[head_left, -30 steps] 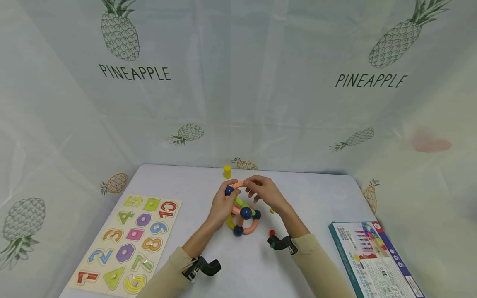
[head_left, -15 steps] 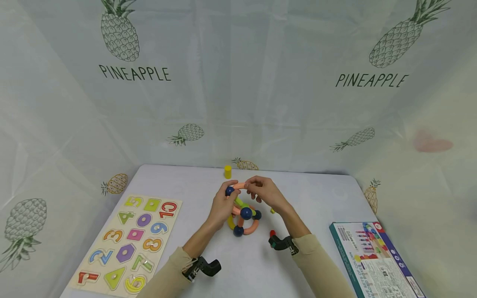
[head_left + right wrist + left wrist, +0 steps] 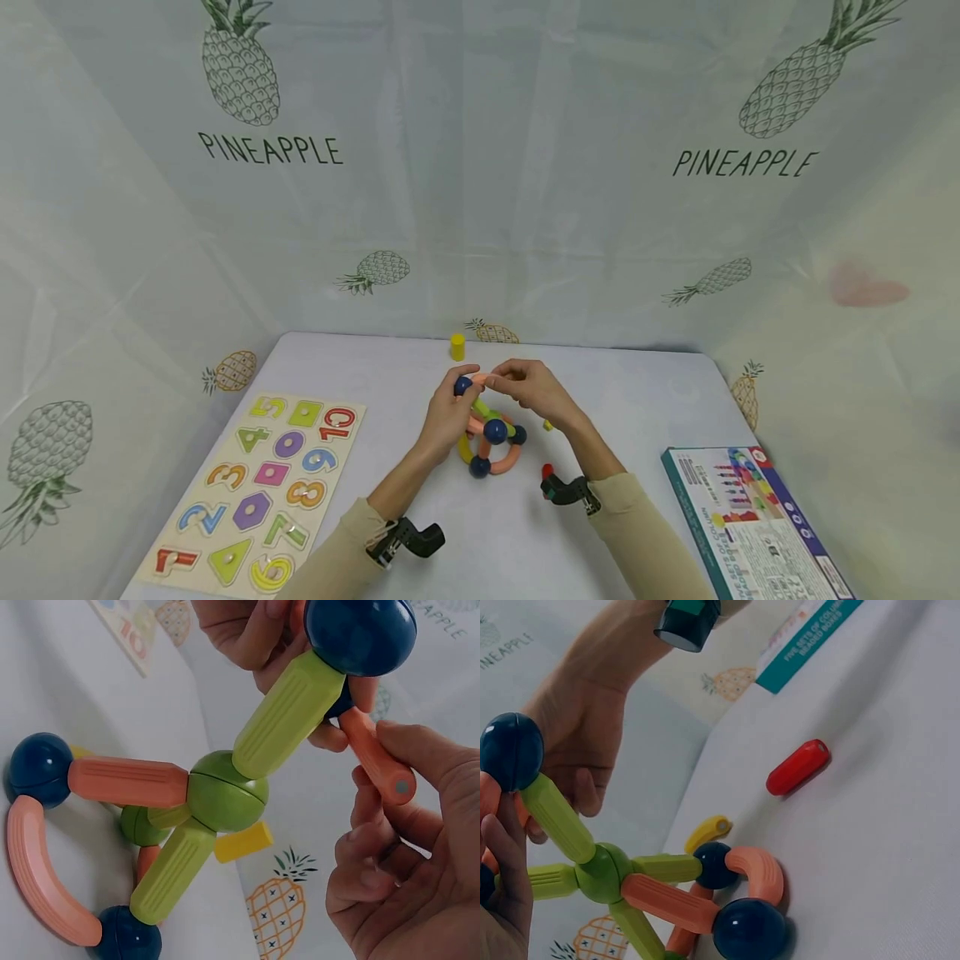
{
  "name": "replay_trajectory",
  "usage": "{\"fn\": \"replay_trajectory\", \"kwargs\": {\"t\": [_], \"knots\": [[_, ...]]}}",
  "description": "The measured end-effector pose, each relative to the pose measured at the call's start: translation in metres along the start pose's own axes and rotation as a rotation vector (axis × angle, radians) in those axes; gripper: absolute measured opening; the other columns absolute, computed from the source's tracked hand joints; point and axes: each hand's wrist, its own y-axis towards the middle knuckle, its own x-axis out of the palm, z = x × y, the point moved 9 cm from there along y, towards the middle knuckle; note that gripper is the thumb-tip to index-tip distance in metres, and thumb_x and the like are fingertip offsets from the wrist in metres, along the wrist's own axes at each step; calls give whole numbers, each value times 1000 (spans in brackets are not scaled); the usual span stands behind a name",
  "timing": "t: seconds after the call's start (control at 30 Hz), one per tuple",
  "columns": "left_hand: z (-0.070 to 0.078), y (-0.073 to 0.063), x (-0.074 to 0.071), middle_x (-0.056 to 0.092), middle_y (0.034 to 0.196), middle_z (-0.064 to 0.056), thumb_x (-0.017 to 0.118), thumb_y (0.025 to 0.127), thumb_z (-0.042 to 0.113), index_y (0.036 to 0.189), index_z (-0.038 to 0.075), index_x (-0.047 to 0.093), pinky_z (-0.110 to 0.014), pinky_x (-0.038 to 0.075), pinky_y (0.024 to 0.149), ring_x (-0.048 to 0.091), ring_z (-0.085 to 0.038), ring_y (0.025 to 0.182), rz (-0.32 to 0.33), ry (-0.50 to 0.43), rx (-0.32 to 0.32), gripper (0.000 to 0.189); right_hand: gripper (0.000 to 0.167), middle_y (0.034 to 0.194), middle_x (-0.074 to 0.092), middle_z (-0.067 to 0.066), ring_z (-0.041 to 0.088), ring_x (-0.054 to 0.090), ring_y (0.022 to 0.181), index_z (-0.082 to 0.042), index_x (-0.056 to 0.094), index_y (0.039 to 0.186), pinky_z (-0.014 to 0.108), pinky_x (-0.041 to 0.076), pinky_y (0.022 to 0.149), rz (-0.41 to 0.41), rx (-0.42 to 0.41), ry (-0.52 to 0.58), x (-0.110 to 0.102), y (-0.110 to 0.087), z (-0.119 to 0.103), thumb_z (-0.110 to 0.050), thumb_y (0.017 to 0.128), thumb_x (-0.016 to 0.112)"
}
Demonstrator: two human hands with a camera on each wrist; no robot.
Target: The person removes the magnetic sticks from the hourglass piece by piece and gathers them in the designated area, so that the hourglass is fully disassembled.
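Observation:
In the head view my left hand [image 3: 447,417] grips the top of a magnetic ball-and-stick model, its fingers around a dark blue ball [image 3: 462,386]. My right hand [image 3: 536,392] pinches a curved orange stick [image 3: 377,757] between thumb and fingers. One end of that stick meets a blue ball partly hidden by the left hand; its other end shows a small metal disc in the right wrist view. Below the hands, the model has a green ball [image 3: 227,791] joined to green sticks [image 3: 559,817] and a straight orange stick [image 3: 671,902], with more blue balls [image 3: 479,467] lower down.
On the white table [image 3: 615,392], a yellow piece [image 3: 458,347] stands by the back edge. A red stick [image 3: 799,766] and a small yellow stick [image 3: 707,832] lie right of the model. A number-and-shape board [image 3: 255,492] is at left, a printed box [image 3: 750,517] at right.
The right hand has shifted slightly left and down, its fingers now closer to the left hand. Less of the pinched orange stick shows in the head view. The left hand stays about still.

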Motion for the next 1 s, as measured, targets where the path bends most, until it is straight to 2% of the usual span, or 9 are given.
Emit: {"fn": "replay_trajectory", "kwargs": {"t": [0.07, 0.37, 0.5, 0.6, 0.7, 0.87, 1.0], "knots": [[0, 0, 0, 61, 129, -20, 53, 106, 26, 142, 28, 49, -28, 50, 47, 53, -14, 50, -2, 1, 3, 37, 31, 91, 68, 4, 27, 52, 74, -22, 73, 104, 31, 41, 59, 6, -10, -27, 0, 0, 0, -49, 91, 72], [1, -1, 1, 64, 122, -11, 53, 105, 27, 142, 26, 50, -40, 55, 50, 49, -13, 49, -1, 27, 9, 37, 28, 97, 69, 11, 40, 59, 88, -22, 74, 103, 35, 45, 66, 49, -54, -80, -2, -1, -1, -48, 93, 69], [3, -2, 2, 64, 116, -12, 53, 105, 26, 144, 23, 49, -47, 55, 53, 50, -13, 49, 1, 33, 21, 39, 30, 96, 70, 7, 32, 59, 84, -23, 74, 103, 35, 46, 65, 101, -54, -109, -7, -1, 0, -50, 94, 68], [2, -2, 2, 64, 116, -12, 53, 104, 26, 144, 23, 49, -40, 54, 49, 53, -14, 49, 3, 26, 18, 39, 31, 97, 70, -2, 23, 59, 83, -23, 75, 104, 36, 47, 67, 187, -45, -109, -18, -2, 3, -51, 94, 66], [1, -2, 2, 63, 121, -11, 52, 104, 27, 143, 25, 50, -32, 51, 47, 55, -15, 51, 7, 20, 11, 38, 31, 101, 71, -3, 20, 61, 90, -24, 75, 105, 39, 49, 74, 252, -25, -82, -29, -3, 8, -51, 95, 65], [2, -2, 2, 61, 123, -18, 53, 104, 26, 143, 23, 51, -25, 46, 46, 52, -14, 52, 21, 26, 20, 39, 37, 106, 70, -1, 25, 62, 99, -22, 74, 109, 44, 50, 83, 250, 16, -53, -36, -5, 15, -54, 94, 64], [2, -3, 2, 61, 121, -17, 54, 104, 26, 142, 23, 52, -23, 44, 46, 50, -13, 53, 32, 30, 23, 38, 41, 110, 68, 1, 27, 63, 97, -18, 72, 113, 42, 51, 81, 264, 65, -43, -42, -9, 22, -54, 94, 65]]}}
